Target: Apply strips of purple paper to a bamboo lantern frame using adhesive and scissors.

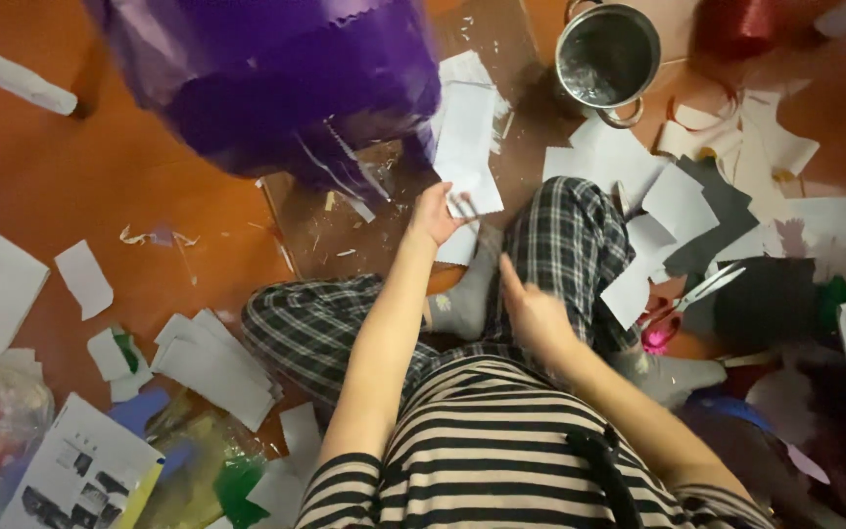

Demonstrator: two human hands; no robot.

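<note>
In the head view the left hand [435,214] reaches forward over the floor [70,176] and pinches a small two-pronged piece [464,206] against a white paper sheet [467,137], just below the big purple paper-covered form [276,78], while the right hand [531,312] hovers blurred above the plaid knee [570,235], fingers loosely together and holding nothing that I can make out. Right of that hand lie pink-handled scissors [682,299] among paper scraps, and a steel pot [607,54] stands farther ahead
</note>
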